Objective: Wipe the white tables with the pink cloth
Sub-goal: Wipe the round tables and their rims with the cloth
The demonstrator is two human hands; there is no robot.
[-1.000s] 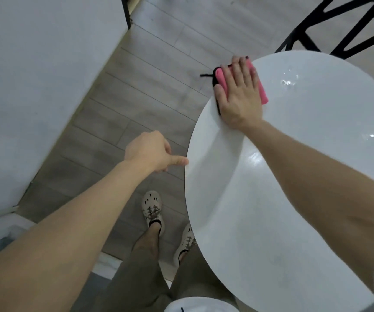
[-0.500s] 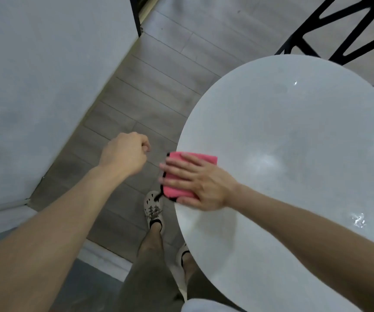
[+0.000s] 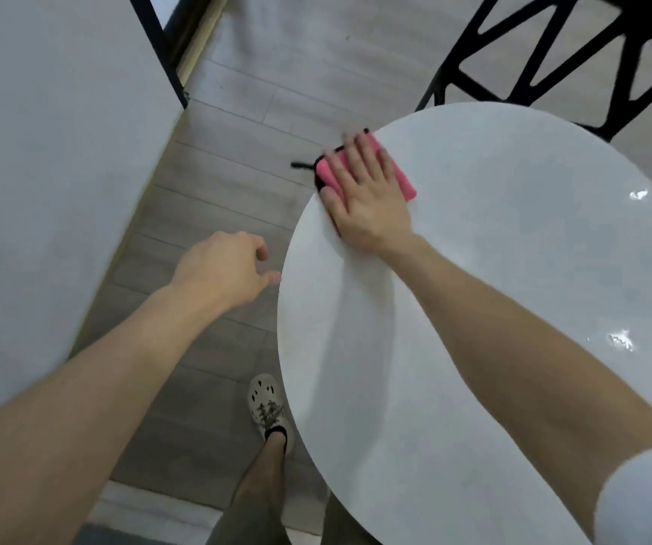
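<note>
- The right hand (image 3: 371, 198) lies flat and spread, palm down, on the pink cloth (image 3: 405, 182), pressing it to the round white surface (image 3: 513, 289) instead of gripping it; the fingers point away from the person toward the far-left rim.
- The pink cloth sits at that far-left rim, directly under the right hand, with its black-trimmed corner and a short black loop (image 3: 301, 166) hanging off the edge over the floor (image 3: 238, 151).
- The cloth's long axis runs roughly along the rim, crosswise to the fingers, so I judge that a stroke pulled toward the body or swept rightward would drag its broad side over the unwiped middle.
- The left hand (image 3: 224, 269) hovers loosely curled and holds nothing, just off the near-left rim over the floor; its fingertips (image 3: 273, 278) are close to the edge, though whether they touch it I cannot tell. It is well apart from the cloth, so the right hand is plainly the working one.
- Half a second earlier the cloth and right hand were at the near-left rim, fingers pointing left off the edge; they have since travelled up along the rim to the far-left part.
- A black chair (image 3: 552, 64) stands beyond the surface, clear of the stroke.
- Wet glints (image 3: 621, 340) show on the right side.
</note>
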